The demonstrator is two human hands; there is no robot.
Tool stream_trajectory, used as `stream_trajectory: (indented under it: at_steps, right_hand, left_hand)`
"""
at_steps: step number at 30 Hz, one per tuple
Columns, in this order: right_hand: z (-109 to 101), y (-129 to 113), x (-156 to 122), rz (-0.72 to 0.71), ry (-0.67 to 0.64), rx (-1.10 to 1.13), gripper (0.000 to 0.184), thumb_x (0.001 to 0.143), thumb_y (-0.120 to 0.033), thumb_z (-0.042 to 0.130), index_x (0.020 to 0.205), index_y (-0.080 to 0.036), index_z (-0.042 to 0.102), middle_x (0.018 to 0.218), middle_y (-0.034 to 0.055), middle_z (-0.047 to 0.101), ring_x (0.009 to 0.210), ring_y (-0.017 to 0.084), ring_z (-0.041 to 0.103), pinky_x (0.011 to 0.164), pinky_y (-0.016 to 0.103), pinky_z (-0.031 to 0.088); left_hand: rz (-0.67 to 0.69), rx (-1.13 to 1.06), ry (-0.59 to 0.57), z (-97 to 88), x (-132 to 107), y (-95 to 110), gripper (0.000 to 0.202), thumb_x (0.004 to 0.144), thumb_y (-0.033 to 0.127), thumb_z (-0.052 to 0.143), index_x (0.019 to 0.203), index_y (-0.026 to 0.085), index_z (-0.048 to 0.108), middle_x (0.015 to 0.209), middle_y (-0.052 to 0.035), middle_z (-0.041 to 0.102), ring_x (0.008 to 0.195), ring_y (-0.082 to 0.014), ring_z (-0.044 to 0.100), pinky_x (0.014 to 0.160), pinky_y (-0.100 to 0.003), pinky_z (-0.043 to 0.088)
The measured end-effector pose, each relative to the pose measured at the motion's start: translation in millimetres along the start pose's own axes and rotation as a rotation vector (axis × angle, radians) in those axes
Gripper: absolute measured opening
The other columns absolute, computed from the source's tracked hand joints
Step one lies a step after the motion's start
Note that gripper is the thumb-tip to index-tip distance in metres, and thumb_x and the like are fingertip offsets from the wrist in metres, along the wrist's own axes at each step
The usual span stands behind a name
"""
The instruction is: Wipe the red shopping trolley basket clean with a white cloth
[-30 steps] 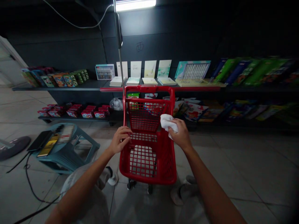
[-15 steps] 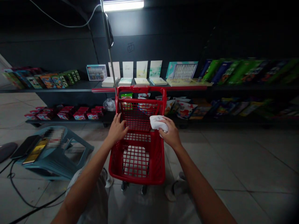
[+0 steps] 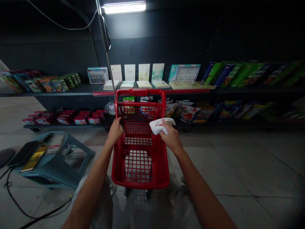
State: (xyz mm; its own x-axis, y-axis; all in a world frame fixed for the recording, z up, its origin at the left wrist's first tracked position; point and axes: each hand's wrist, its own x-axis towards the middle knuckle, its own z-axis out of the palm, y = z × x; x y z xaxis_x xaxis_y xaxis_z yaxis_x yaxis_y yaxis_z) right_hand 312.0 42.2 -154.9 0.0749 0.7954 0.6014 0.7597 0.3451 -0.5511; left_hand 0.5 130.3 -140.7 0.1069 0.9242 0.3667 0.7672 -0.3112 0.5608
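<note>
Head view: the left hand (image 3: 115, 131) grips the red shopping cart (image 3: 140, 165) by its left rim; the right hand (image 3: 169, 137) clutches a white cloth (image 3: 159, 125) against the right rim, with bare tiled floor (image 3: 238, 171) lying open to the right.

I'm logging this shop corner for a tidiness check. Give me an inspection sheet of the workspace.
Surface: tiled floor, bare near the cart.
Job's things: red cart, basket empty; white cloth at its right rim.
Clutter: teal stool with phones on it.
Hands: left hand grips the cart's left rim; right hand holds the cloth.
Cables: black cable across the floor, lower left.
Surroundings: stocked shelves, light bar.
</note>
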Motion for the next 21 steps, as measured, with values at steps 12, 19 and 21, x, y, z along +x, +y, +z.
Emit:
stream_trajectory:
  at_steps: [12, 19, 21]
  right_hand:
    - [32.2, -85.6, 81.1, -0.215, 0.055, 0.08, 0.034, 0.094, -0.018, 0.054, 0.124, -0.023, 0.068, 0.15, 0.0075, 0.059, 0.14, 0.025, 0.054, 0.122, 0.048, 0.042]
    - [122.3, -95.6, 103.5, -0.185, -0.036, 0.02, 0.029, 0.093, -0.019, 0.06, 0.119, -0.024, 0.072, 0.135, 0.0079, 0.064, 0.12, 0.024, 0.063, 0.1, 0.038, 0.057]
    - [142.8, -81.3, 84.8, -0.129, -0.114, 0.009, 0.017, 0.09, -0.018, 0.063, 0.101, -0.023, 0.075, 0.123, 0.0075, 0.07, 0.109, 0.022, 0.067, 0.092, 0.034, 0.058]
  left_hand:
    - [0.01, 0.032, 0.013, -6.1, -27.4, 10.9, 0.053, 0.086, 0.003, 0.043, 0.134, 0.022, 0.054, 0.141, -0.0146, 0.061, 0.126, -0.032, 0.064, 0.105, -0.049, 0.054]
    - [0.047, 0.045, 0.012, -10.5, -44.0, 14.4, 0.032, 0.088, 0.003, 0.043, 0.109, 0.024, 0.056, 0.12, -0.0116, 0.066, 0.106, -0.0285, 0.07, 0.089, -0.041, 0.055]
    - [0.026, 0.045, -0.001, -12.2, -45.4, 16.8, 0.033, 0.087, 0.001, 0.043, 0.107, 0.024, 0.056, 0.119, -0.0112, 0.066, 0.106, -0.0278, 0.069, 0.089, -0.039, 0.054]
